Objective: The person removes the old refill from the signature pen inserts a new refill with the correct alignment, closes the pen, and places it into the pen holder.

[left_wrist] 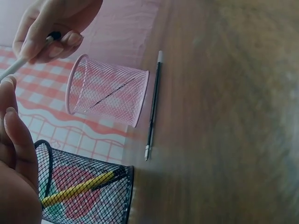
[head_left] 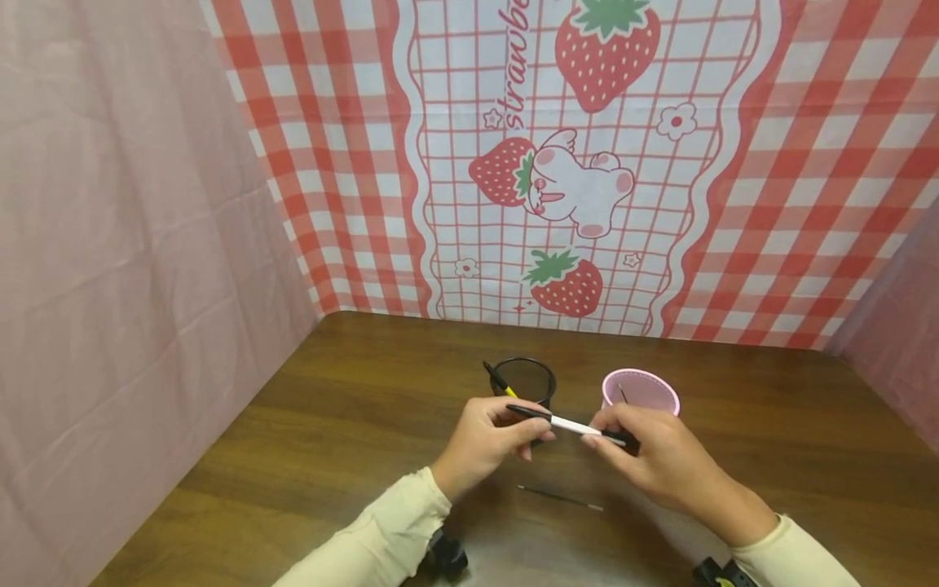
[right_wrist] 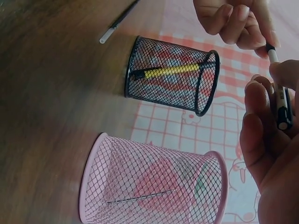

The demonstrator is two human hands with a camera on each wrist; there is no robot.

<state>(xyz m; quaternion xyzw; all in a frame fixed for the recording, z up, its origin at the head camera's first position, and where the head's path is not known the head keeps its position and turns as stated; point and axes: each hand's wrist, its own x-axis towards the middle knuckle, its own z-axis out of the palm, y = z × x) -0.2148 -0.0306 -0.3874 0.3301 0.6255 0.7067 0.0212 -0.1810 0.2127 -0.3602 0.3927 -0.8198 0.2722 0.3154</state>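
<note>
Both hands hold a white and black pen [head_left: 572, 425] level above the table. My left hand [head_left: 480, 436] pinches its black tip end between thumb and fingers. Toward the other end, my right hand [head_left: 663, 461] grips the barrel; in the right wrist view the pen's black clip end sticks out from that hand. On the table below lies a thin dark pen refill [left_wrist: 154, 105] with pale ends. Behind the left hand stands a black mesh cup [right_wrist: 173, 100] with a yellow and black pen [right_wrist: 173, 71] in it.
A pink mesh cup [right_wrist: 154, 158] stands behind the right hand, with a thin dark refill [right_wrist: 140, 197] leaning inside. The brown wooden table [head_left: 293, 456] meets a strawberry-print checked cloth [head_left: 352, 204] at the back, and a pink curtain [head_left: 132, 244] hangs along the left side.
</note>
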